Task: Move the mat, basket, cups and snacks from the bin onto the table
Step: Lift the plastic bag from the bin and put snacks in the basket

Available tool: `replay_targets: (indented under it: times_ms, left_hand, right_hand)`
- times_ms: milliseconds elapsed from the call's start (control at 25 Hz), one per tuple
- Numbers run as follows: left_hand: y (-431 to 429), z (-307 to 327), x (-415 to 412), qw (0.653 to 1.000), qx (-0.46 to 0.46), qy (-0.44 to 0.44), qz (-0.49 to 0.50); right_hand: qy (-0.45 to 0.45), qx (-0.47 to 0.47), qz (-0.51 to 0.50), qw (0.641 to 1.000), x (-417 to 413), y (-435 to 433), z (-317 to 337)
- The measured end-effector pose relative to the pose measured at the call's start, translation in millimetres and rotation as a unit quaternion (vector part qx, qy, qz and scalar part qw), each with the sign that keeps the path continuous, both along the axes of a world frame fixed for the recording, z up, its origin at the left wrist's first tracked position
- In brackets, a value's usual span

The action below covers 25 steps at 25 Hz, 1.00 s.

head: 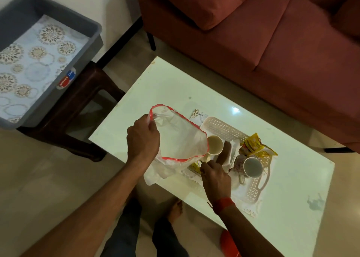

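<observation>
Down at the bottom, both forearms reach out over the surface (292,208). Left hand (143,138) is pinched on the red-trimmed rim of a clear plastic bag (181,138), holding its mouth wide above the near edge. Right hand (216,176) is low at the basket (226,128), fingers closed on a yellow snack packet (195,166) beside the cream cup (214,145). A second cup (252,167) stands in the basket too, with another yellow packet (257,145) just behind it. Basket sits on a patterned mat (196,113) whose corner peeks out. Off to the left, the grey bin (93,42) rests on a dark stool (81,104), and one patterned sheet (37,62) lies inside it.
</observation>
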<state>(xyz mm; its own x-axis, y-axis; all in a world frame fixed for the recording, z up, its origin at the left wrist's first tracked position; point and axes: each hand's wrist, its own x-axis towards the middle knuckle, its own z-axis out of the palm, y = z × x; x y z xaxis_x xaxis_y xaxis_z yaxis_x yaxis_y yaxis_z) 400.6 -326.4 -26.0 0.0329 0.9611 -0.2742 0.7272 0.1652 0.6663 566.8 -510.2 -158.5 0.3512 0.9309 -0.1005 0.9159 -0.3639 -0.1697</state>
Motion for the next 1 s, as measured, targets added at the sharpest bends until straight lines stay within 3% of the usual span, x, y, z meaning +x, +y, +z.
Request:
replay_targets:
  times_ms: [240, 400, 520, 600, 720, 800, 840, 960, 1000]
  left_hand:
    - [-11.0, -12.2, 13.0, 1.000, 0.003, -0.026, -0.012]
    - [-14.7, -19.0, 24.5, 0.998, 0.014, -0.052, -0.018]
    - [-18.7, -18.9, 32.8, 0.998, 0.005, -0.062, -0.014]
    - [-21.4, -12.7, 39.7, 0.997, -0.003, -0.073, -0.007]
    - [-20.7, 3.4, 54.0, 0.969, -0.118, -0.203, 0.078]
    - [-23.7, 17.9, 65.0, 0.912, -0.228, -0.307, 0.150]
    - [-27.1, 26.1, 70.5, 0.905, -0.249, -0.313, 0.147]
    - [-43.2, 46.3, 81.8, 0.973, -0.182, -0.145, -0.006]
    - [-46.3, 50.6, 84.0, 0.978, -0.166, -0.113, -0.047]
  right_hand:
    - [-0.033, -0.002, 0.134, 0.990, 7.2, -29.5, -40.6]
    - [0.039, -0.053, 0.063, 0.996, 12.5, -17.0, -35.3]
    - [0.131, -0.024, -0.017, 0.991, 12.4, -6.1, -13.3]
    - [0.311, 0.036, -0.098, 0.945, 6.3, -2.5, 18.2]
    - [0.552, 0.036, -0.128, 0.823, -3.1, 5.1, 75.6]
    - [0.611, 0.090, -0.105, 0.780, -13.3, 13.0, 102.9]
    - [0.619, 0.138, -0.108, 0.766, -14.7, 18.1, 117.5]
    - [0.599, 0.270, -0.180, 0.732, -7.5, 32.5, 141.6]
    - [0.594, 0.295, -0.206, 0.720, -4.2, 35.1, 146.5]
